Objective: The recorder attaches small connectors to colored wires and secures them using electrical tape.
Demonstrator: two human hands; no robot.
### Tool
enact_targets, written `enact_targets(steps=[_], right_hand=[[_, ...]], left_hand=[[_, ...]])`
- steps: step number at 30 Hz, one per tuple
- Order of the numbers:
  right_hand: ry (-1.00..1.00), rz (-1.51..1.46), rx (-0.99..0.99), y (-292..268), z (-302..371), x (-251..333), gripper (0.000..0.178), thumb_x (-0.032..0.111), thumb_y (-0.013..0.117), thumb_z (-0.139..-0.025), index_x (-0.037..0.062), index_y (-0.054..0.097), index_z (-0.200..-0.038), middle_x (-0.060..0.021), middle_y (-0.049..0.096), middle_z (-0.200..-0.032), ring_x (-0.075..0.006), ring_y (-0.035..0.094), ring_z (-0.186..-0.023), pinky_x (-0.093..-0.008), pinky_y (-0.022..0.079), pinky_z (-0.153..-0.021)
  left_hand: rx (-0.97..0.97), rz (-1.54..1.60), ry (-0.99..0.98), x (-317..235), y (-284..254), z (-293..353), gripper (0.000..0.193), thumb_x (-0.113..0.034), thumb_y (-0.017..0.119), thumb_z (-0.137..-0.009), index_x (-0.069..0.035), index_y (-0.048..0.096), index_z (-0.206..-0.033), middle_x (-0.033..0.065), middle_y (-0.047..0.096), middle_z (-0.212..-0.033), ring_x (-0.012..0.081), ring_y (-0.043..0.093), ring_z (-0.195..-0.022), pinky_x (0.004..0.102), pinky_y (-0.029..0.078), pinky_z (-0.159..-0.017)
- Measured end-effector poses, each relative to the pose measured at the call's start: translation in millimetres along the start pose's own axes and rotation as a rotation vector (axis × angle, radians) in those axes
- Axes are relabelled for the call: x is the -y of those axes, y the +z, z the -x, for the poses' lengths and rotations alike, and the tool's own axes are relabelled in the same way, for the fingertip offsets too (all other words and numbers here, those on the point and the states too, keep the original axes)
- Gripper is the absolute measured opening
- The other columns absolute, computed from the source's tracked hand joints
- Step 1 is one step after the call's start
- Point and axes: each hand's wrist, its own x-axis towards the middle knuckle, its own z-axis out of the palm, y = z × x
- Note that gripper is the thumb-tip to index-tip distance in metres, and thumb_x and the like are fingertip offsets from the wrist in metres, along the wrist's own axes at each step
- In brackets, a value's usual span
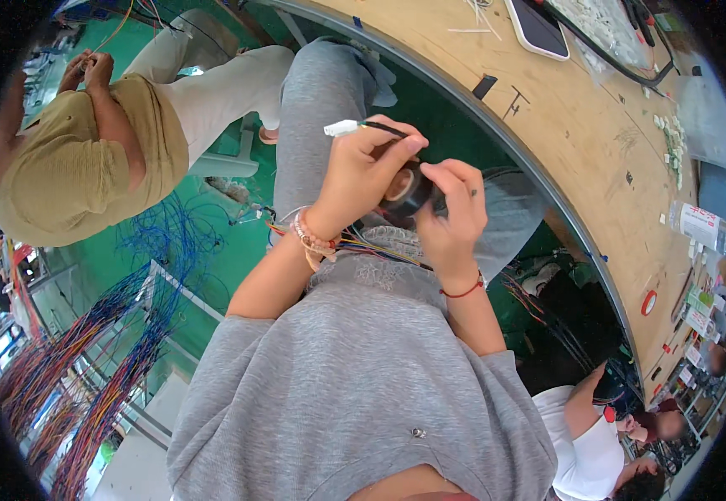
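My left hand pinches a dark wire between thumb and fingers. A white plastic connector sticks out past the hand on its left side. My right hand is closed on a roll of black tape, tilted so that its pale core shows. The roll is close to the left fingertips, and both hands are held above my lap. Several coloured wires lie across my lap below the hands. Whether a strip of tape runs from the roll to the wire is hidden by the fingers.
A curved wooden table with a metal rim runs along the right, bearing a phone, a red tape roll and a plastic bottle. Wire bundles hang on a frame at the left. Co-workers sit at left and lower right.
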Motion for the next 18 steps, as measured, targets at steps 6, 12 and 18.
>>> enact_targets(steps=[6, 12, 18], right_hand=[[0.961, -1.455, -0.097, -2, 1, -1, 0.025, 0.005, 0.059, -0.079, 0.0016, 0.051, -0.103, -0.0100, 0.058, -0.091, -0.0171, 0.058, -0.075, -0.0263, 0.050, -0.066], [0.851, -0.965, -0.142, 6, 8, -5, 0.031, 0.001, 0.060, -0.076, 0.0035, 0.049, -0.105, -0.0059, 0.055, -0.097, -0.0147, 0.055, -0.085, -0.0254, 0.046, -0.074], [0.534, -0.737, 0.301, -31, -11, 6, 0.060, 0.007, 0.071, -0.064, 0.0011, 0.042, -0.116, -0.0079, 0.046, -0.114, -0.0167, 0.049, -0.100, -0.0300, 0.038, -0.087]], left_hand=[[0.184, 0.346, -0.010, 5, -6, -1, 0.015, -0.008, 0.048, -0.088, 0.002, 0.059, -0.091, 0.0087, 0.061, -0.095, 0.0163, 0.055, -0.095, 0.0313, 0.041, -0.086], [0.108, 0.646, -0.376, 4, 10, 17, 0.016, -0.016, 0.050, -0.089, -0.005, 0.053, -0.100, -0.0012, 0.054, -0.085, 0.0051, 0.051, -0.076, 0.0191, 0.043, -0.065], [0.191, 0.250, -0.330, 6, 12, 19, 0.008, -0.008, 0.049, -0.087, -0.004, 0.054, -0.092, -0.0005, 0.052, -0.087, 0.0072, 0.048, -0.072, 0.0214, 0.041, -0.065]])
